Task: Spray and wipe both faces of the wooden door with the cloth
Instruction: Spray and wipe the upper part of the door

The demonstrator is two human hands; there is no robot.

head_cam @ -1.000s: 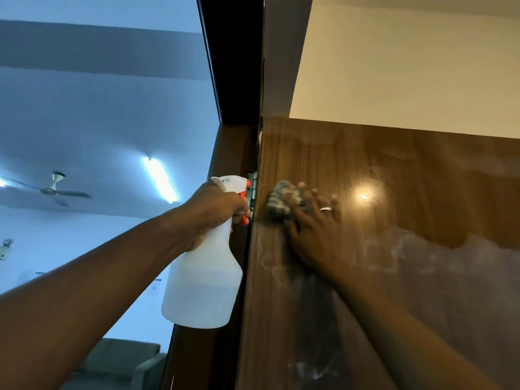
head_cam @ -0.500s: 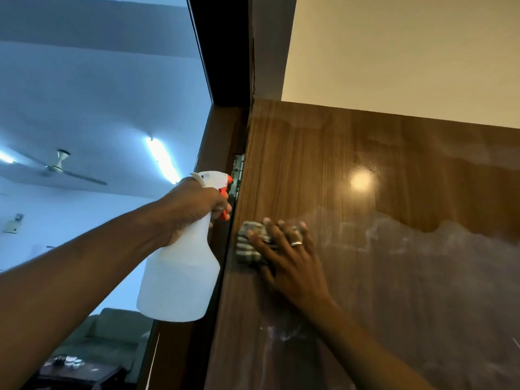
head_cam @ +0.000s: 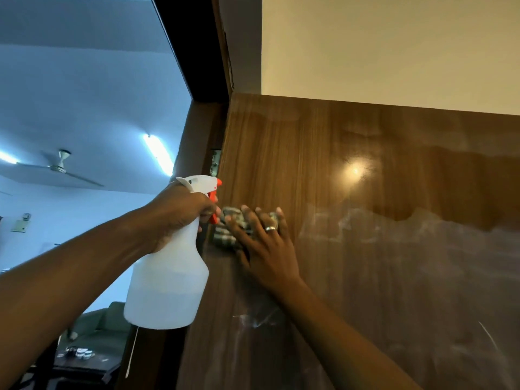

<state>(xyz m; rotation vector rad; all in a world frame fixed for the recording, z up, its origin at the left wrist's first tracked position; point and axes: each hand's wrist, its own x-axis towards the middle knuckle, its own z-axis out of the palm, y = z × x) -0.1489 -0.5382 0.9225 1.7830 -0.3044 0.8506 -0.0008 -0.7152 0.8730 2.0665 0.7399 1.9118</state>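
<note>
Your right hand (head_cam: 264, 249) presses the cloth (head_cam: 228, 230) flat on the wooden door (head_cam: 365, 220); at nine o'clock, your left hand (head_cam: 180, 212) has its grip clamped on the spray bottle (head_cam: 168, 288).

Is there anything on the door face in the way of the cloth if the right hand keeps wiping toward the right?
Nothing visible blocks it. The right hand presses the cloth flat on the wooden door near its hinge edge; rightward the face shows only hazy streaks and a light glare.
</note>
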